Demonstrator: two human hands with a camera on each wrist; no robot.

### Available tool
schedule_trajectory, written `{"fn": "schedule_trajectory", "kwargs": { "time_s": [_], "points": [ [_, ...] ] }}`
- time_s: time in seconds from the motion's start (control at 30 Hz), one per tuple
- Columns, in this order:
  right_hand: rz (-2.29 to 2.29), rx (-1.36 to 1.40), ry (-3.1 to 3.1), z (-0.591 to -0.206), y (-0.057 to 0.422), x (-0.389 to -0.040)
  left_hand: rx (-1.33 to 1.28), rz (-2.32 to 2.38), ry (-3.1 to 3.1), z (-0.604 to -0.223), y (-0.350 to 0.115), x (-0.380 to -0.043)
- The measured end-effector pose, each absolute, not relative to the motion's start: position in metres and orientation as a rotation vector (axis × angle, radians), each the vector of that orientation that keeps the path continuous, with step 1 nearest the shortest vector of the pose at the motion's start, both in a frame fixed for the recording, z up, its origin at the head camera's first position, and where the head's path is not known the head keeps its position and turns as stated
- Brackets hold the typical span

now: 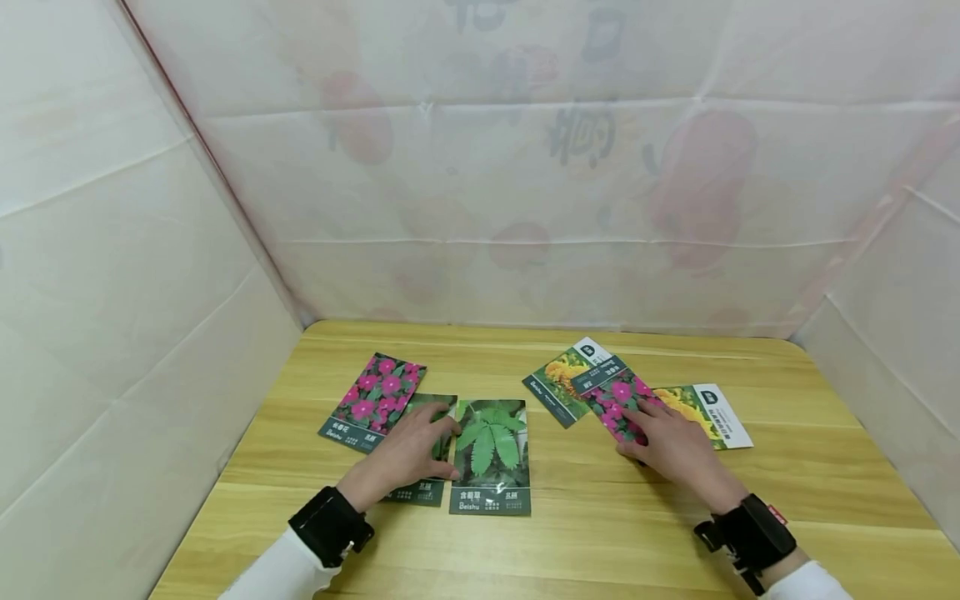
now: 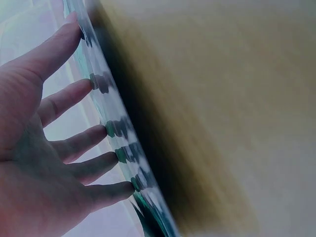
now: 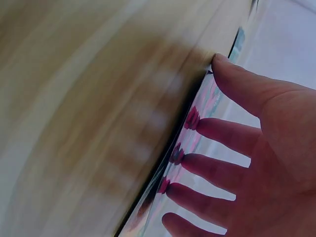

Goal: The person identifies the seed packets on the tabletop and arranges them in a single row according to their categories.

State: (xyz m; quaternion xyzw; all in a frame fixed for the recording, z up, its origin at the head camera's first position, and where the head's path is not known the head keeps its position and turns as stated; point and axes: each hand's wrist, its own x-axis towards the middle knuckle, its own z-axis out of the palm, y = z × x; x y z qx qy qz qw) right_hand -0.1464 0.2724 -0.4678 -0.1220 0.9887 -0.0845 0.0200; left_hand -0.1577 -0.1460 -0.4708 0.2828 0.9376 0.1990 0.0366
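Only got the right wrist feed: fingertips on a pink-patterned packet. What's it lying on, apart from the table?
Observer: The head view shows that pink-flower packet overlapping part of a yellow-flower packet.
Operator: Copy. Left hand isn't in my feed. Where is it?
Observer: Over the left group of packets: in the head view the left hand partly covers a dark green packet.
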Motion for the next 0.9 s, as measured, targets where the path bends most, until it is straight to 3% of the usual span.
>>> {"fn": "schedule_trajectory", "kwargs": {
  "time_s": [0.2, 0.47, 0.67, 0.9],
  "points": [
    [-0.25, -0.457, 3.11, -0.461, 0.27, -0.148, 0.865, 0.617, 2.88, -0.467, -0.146, -0.155],
    [-0.189, -0.696, 3.029, -0.458, 0.225, -0.16, 0.967, 0.517, 2.863, -0.463, -0.14, -0.153],
    [-0.159, -0.653, 2.969, -0.461, 0.212, -0.165, 1.092, 0.369, 2.768, -0.462, -0.132, -0.153],
    [-0.204, -0.587, 2.957, -0.463, 0.225, -0.166, 1.03, 0.339, 2.764, -0.456, -0.135, -0.155]
  ]
}}
